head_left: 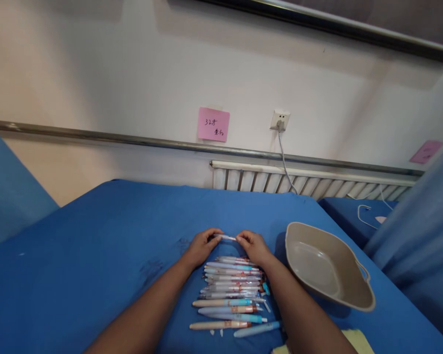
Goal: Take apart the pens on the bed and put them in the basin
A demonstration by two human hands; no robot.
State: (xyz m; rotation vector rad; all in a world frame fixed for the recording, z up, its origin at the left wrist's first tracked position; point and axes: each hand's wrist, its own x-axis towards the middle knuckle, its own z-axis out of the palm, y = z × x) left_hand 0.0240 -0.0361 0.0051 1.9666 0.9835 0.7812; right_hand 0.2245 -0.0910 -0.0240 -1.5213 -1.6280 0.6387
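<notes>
A slim pale pen (pixel 227 237) is stretched level between my two hands, above the far end of a row of pens. My left hand (pixel 204 246) pinches its left end, and my right hand (pixel 255 247) pinches its right end between thumb and fingers. Below them, several click pens (pixel 232 283) lie side by side on the blue cloth (pixel 96 255), in white, blue and peach. One blue pen (pixel 256 329) lies at an angle near my right forearm, which partly hides its end.
A beige plastic basin (pixel 317 265) with a side handle stands right of my right arm. Small white bits (pixel 216 333) lie by the nearest pens. Yellow cloth (pixel 358 340) shows under my right forearm. Behind are a radiator (pixel 266 181), a plugged socket (pixel 280 120) and a blue curtain (pixel 421 246).
</notes>
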